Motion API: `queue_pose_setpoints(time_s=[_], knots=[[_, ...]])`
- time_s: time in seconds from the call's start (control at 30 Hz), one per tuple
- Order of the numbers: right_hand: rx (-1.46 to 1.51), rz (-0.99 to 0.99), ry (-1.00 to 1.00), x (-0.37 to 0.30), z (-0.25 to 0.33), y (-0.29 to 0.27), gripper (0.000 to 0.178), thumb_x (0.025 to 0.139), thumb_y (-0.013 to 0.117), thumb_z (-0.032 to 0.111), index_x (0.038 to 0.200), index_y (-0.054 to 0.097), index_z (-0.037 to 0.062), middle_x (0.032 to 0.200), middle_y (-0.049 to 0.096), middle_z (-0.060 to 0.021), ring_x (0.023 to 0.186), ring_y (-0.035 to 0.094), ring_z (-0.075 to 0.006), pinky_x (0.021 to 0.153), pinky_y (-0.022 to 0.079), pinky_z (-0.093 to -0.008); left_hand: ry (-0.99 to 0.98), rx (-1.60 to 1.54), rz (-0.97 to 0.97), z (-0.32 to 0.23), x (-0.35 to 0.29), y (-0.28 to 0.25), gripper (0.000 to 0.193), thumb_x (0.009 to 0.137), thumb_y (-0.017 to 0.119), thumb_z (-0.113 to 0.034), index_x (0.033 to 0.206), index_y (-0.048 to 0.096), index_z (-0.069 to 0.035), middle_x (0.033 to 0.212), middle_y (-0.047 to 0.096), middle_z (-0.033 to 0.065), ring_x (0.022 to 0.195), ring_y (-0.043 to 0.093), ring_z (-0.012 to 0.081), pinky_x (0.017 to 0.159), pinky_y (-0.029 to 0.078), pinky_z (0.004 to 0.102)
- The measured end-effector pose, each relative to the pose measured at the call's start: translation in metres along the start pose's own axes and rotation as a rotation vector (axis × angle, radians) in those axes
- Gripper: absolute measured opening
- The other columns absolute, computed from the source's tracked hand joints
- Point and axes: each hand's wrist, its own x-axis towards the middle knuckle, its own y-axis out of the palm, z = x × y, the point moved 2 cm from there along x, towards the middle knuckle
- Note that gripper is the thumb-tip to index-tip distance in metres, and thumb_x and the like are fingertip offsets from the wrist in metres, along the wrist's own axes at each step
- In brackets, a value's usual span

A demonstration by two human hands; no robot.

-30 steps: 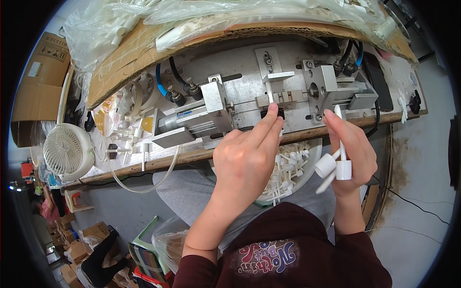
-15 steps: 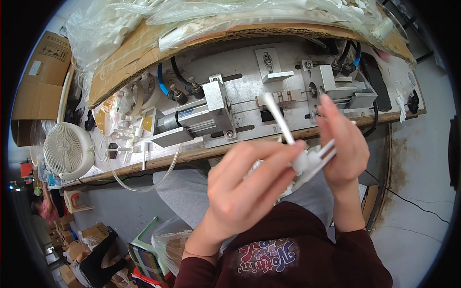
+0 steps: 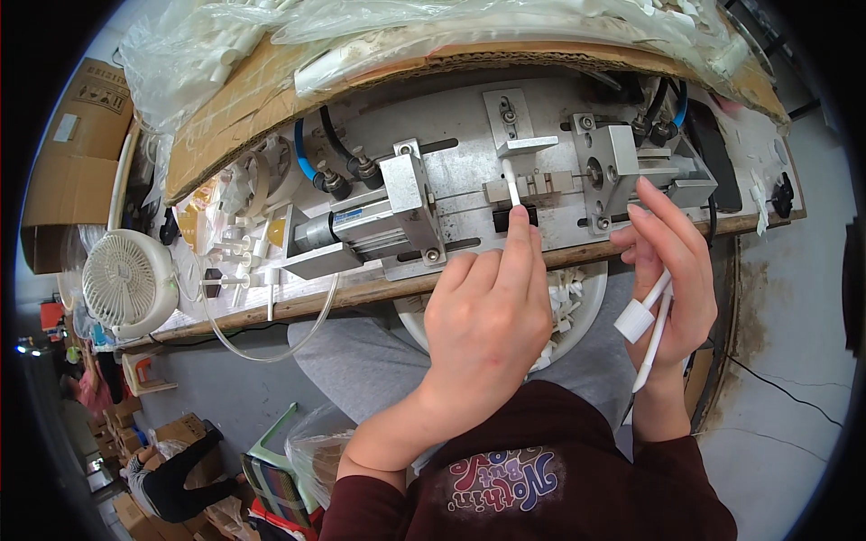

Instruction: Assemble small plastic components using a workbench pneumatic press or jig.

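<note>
My left hand (image 3: 492,311) pinches the lower end of a slim white plastic tube (image 3: 513,183). The tube's far end reaches the small notched metal block (image 3: 545,183) in the middle of the bench fixture, just below an angled metal bracket (image 3: 528,144). To the right, my right hand (image 3: 681,293) curls around a couple of white plastic pieces: one ends in a ribbed cap (image 3: 635,320), and a thin tube (image 3: 653,347) with a slanted tip hangs beside it. Its upper fingers are near the right clamp block (image 3: 612,167).
A metal cylinder (image 3: 365,225) with air hoses stands left of the block. In my lap sits a white basin (image 3: 591,316) with several white parts. A white fan (image 3: 129,284) and a clear hose (image 3: 257,354) are at the left, cardboard (image 3: 244,117) behind.
My left hand has carried the white tube forward to the metal block, away from my right hand. My right hand has shifted slightly right, keeping the other white pieces.
</note>
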Motion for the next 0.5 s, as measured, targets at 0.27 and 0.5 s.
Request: queue_pose_setpoints(time_s=[0.27,0.5], knots=[[-0.005,0.019,-0.010,-0.002,-0.004,0.002,0.022,0.097,0.058,-0.004,0.118,0.064,-0.0061,0.122,0.065,-0.0251,0.094,0.070,-0.0265,0.073,0.062,-0.0306,0.018,-0.124,0.004,0.013,0.005,0.000,0.033,0.073,0.067,-0.003,0.103,0.073,0.007,0.119,0.070,0.0175,0.062,0.061,0.0155,0.063,0.049,0.0274],[0.078,0.030,-0.016,-0.001,-0.002,0.006,0.025,0.093,0.058,-0.007,0.117,0.065,-0.0090,0.119,0.067,-0.0272,0.101,0.071,-0.0321,0.078,0.063,-0.0336,-0.027,-0.247,0.026,0.021,0.003,-0.003,0.034,0.077,0.075,-0.008,0.109,0.072,0.002,0.120,0.070,0.0141,0.075,0.069,0.0190,0.064,0.053,0.0314]])
